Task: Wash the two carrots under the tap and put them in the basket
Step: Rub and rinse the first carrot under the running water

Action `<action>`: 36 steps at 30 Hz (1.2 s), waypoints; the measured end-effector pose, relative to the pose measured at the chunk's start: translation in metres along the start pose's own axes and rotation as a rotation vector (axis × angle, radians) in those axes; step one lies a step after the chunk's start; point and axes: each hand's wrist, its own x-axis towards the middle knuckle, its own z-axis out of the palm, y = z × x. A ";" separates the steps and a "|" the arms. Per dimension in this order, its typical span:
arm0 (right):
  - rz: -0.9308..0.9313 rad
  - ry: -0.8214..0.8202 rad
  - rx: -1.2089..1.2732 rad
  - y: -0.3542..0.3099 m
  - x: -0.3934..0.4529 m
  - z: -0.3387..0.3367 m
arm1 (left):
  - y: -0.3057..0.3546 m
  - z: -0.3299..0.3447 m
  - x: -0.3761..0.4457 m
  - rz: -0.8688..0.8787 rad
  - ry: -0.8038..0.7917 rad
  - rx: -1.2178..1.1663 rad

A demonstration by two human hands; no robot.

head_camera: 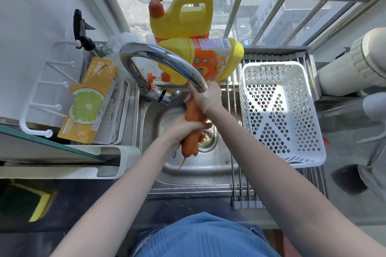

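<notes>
Head view, looking down into the sink (208,171). Both carrots (193,123) are bunched together in my left hand (183,131), fingers wrapped round their middle, tips pointing back toward me over the drain (206,139). My right hand (205,98) is up at the thick ends, right beneath the spout of the tap (167,62), fingers curled round the tops; the spout hides part of them, so I cannot say how tightly. Water probably runs here, though the stream itself does not show clearly.

Doing it well: keep the carrots directly under the spout, turn them in the left grip, and rub along their length with the right so every side gets rinsed. Separating the two would let water reach the faces now pressed together.

Room to move: the basket (279,110) sits to my right on the roll-up rack (240,190) (nothing in it yet). Its near wall is just beside my right forearm, so the carrots must lift over the rim. Detergent bottles (200,58) crowd behind the tap; the spout arch sits low over my right knuckles. Leftward, the tap lever (169,95) sticks out near the carrot tops.
</notes>
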 end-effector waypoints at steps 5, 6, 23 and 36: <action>0.070 -0.164 0.145 -0.007 -0.002 -0.007 | 0.017 -0.017 0.008 -0.017 -0.324 -0.335; 0.090 -0.174 0.168 -0.007 -0.002 -0.010 | 0.021 -0.018 0.010 -0.046 -0.354 -0.303; -0.092 0.143 -0.046 -0.024 0.004 -0.016 | 0.030 0.031 0.017 0.402 0.361 0.502; -0.050 0.242 -0.052 -0.024 0.014 -0.023 | -0.049 0.001 0.003 -0.114 0.006 -0.010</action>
